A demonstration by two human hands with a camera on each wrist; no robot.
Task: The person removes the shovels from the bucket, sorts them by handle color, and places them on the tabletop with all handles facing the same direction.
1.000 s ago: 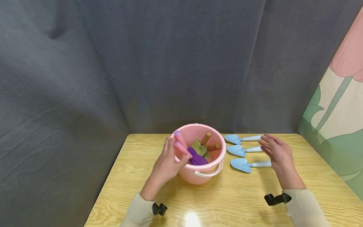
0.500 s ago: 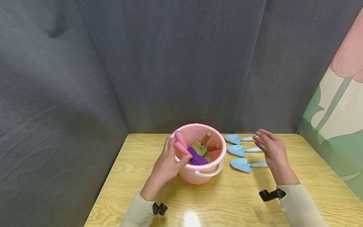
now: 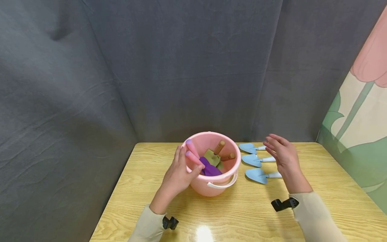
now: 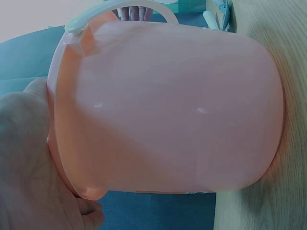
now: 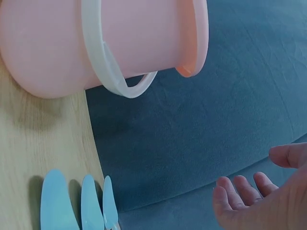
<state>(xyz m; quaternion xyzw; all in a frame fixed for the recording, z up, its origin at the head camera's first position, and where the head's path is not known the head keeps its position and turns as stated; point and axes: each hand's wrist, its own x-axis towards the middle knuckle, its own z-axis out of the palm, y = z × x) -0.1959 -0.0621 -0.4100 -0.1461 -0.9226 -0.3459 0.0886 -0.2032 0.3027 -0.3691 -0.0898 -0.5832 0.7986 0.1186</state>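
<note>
A pink bucket (image 3: 208, 188) with a white handle (image 3: 226, 183) stands upright on the table. My left hand (image 3: 178, 174) holds its left rim, thumb toward the front and fingers along the outer side. Inside lean two trowels with pink handles (image 3: 192, 158) and purple blades (image 3: 211, 169), plus two with wooden handles (image 3: 220, 147) and olive-green blades (image 3: 211, 158). Right of the bucket lie three light-blue trowels (image 3: 256, 175) in a row, blades toward it. My right hand (image 3: 284, 156) hovers over their white handles (image 3: 268, 159), fingers loosely bent and holding nothing.
The light wooden table (image 3: 229, 218) ends at a dark grey curtain (image 3: 193, 84) behind and to the left. On the right stands a panel (image 3: 359, 134) printed with pink flowers and green leaves. Black cameras sit on both wrists.
My right hand has moved left and slightly away from me, over the handles of the blue trowels. My left hand, the bucket and all the trowels have stayed put.
</note>
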